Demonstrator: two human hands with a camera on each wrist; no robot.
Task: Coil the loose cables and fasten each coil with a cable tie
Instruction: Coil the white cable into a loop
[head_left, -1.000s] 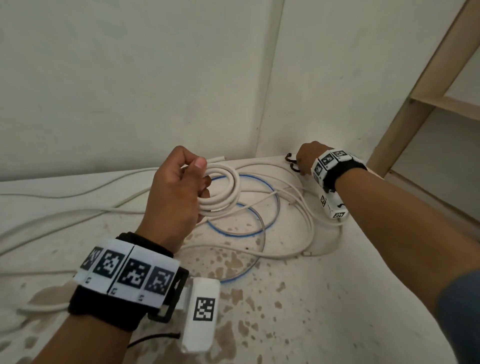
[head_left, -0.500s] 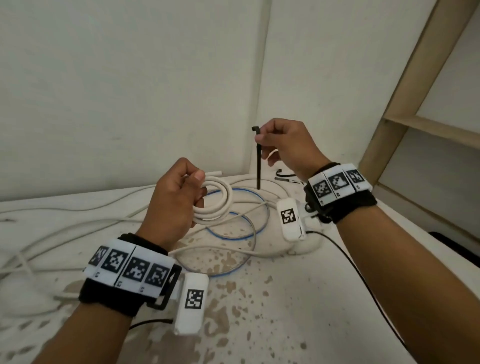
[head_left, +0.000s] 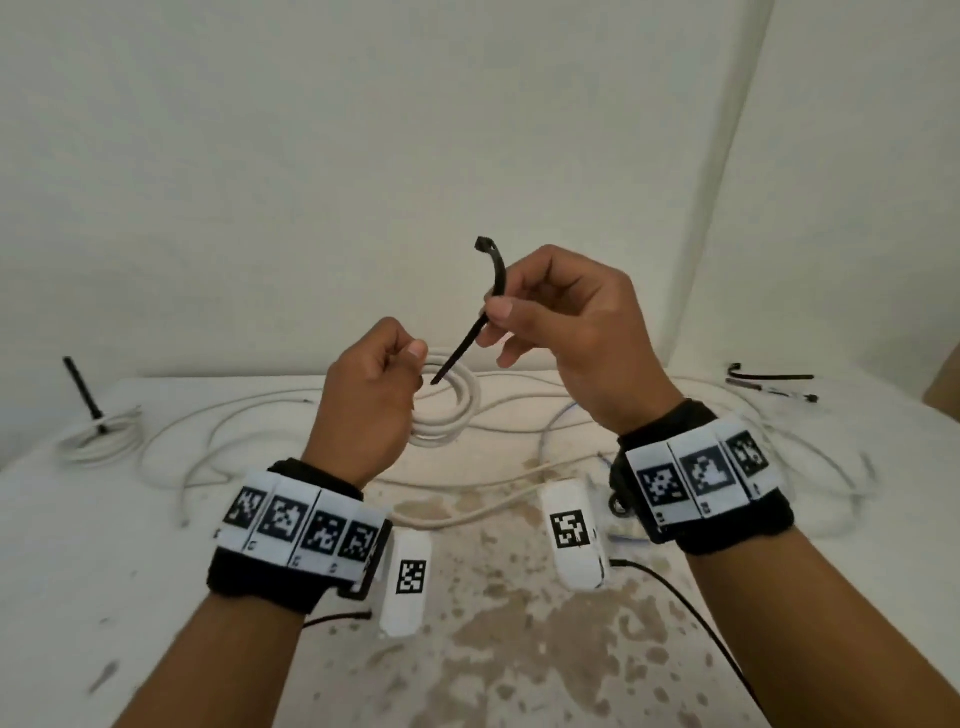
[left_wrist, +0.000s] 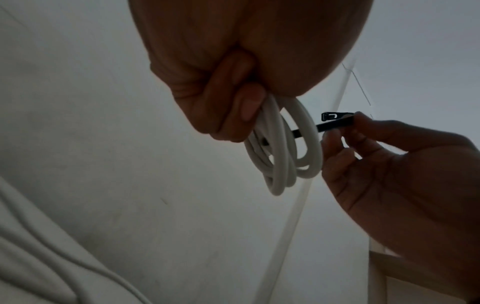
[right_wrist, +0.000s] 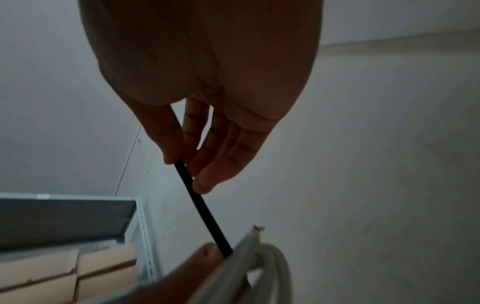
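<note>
My left hand (head_left: 387, 371) grips a small coil of white cable (head_left: 451, 410) held up above the table; in the left wrist view the coil (left_wrist: 283, 152) hangs below my curled fingers (left_wrist: 233, 107). My right hand (head_left: 524, 317) pinches a black cable tie (head_left: 480, 317) between thumb and forefinger. The tie's pointed tip sits inside the coil's opening, and its head curves up above my fingers. In the right wrist view the black tie (right_wrist: 201, 205) runs from my fingertips (right_wrist: 202, 181) down to the coil (right_wrist: 259, 265).
Loose white cables (head_left: 234, 441) sprawl across the stained white table (head_left: 493, 649). A finished coil with an upright black tie (head_left: 98, 436) lies at the far left. Spare black ties (head_left: 769, 379) lie at the far right by the wall. Wires trail from both wristbands.
My right hand picked a black tie from the corner, lifted it and brought it to the coil. The tie's tip now pokes into the coil, which my left hand has kept hold of.
</note>
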